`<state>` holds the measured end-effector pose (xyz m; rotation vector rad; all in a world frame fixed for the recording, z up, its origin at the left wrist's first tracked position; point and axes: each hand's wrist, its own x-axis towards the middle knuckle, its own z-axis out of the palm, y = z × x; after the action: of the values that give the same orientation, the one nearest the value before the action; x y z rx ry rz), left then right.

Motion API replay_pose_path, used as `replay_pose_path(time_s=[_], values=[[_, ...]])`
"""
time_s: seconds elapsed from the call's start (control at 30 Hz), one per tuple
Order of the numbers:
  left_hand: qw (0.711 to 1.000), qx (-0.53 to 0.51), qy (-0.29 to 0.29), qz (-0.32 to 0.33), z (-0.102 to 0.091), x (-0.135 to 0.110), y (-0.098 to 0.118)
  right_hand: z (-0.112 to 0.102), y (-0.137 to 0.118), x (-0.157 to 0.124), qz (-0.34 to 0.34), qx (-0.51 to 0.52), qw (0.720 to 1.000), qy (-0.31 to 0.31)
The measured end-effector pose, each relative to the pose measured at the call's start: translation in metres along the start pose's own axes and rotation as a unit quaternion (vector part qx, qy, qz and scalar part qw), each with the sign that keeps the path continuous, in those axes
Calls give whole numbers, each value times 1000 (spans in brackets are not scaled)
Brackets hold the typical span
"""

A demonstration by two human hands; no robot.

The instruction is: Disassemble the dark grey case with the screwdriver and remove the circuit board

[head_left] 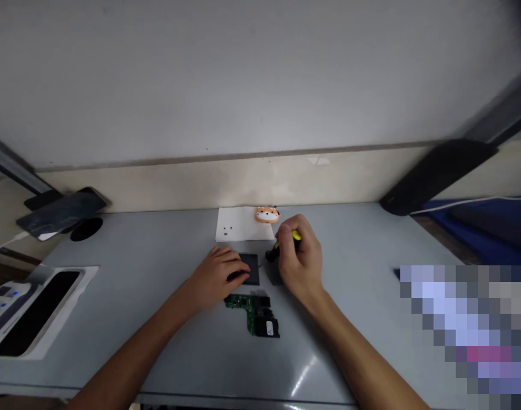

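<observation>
My right hand is closed round the yellow and black handle of a screwdriver. Its thin tip points left, towards the right edge of a flat black square panel on the table. On that panel's left side, my left hand holds it with thumb and bent fingers. Part of the panel is hidden under those fingers. A dark patch partly under my right hand could be a second piece or a shadow. Nearer to me lies a green circuit board with black parts and a white label.
Behind my hands, a white paper bears several small dark bits and an orange animal-faced case. At left are a phone on a stand and a black-topped device on white paper. A dark stand rises at right.
</observation>
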<state>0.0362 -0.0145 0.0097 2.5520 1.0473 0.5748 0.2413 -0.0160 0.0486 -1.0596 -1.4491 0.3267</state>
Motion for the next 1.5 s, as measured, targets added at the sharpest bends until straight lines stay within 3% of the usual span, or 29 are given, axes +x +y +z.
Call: replay_pose_path(time_s=[0.3,0.53,0.8,1.2,1.5], values=[[999,-31,16,-12,2,1,3,1,-4,-3,-16,23,999,16],[998,-55,36,-3,3,3,4,-1,-3,1,18,53,997,61],[994,-89,55,-11,3,2,5,-2,-4,1,26,58,996,67],[992,-104,71,-10,2,2,-7,-6,-2,6,30,51,993,104],[990,-127,62,-27,6,3,1,-1,0,2,41,68,993,85]])
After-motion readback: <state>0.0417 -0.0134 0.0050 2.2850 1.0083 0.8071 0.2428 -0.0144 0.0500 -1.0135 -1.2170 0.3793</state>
